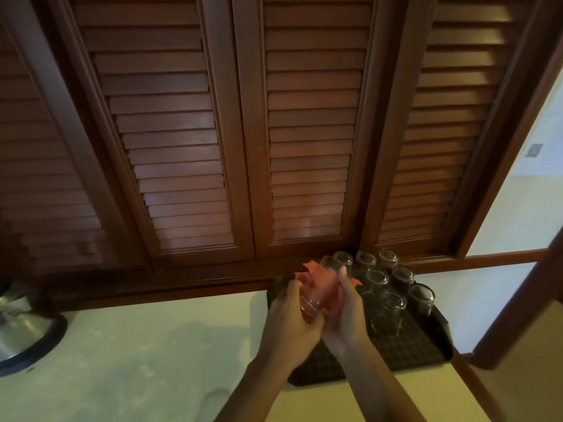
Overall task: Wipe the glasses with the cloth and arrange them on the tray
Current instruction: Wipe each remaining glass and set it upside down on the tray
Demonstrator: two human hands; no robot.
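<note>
Now both hands hold one glass (316,287) above the tray's (411,348) near-left part: left hand (292,318) curled round its base, right hand (347,312) gripping the pink cloth (313,271) against it.

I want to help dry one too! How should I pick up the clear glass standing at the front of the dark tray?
Grip the clear front glass around its straight side wall, coming from the right, where the dark tray is bare. It seems to stand mouth-down, so don't reach inside. Other glasses crowd behind it.
</note>
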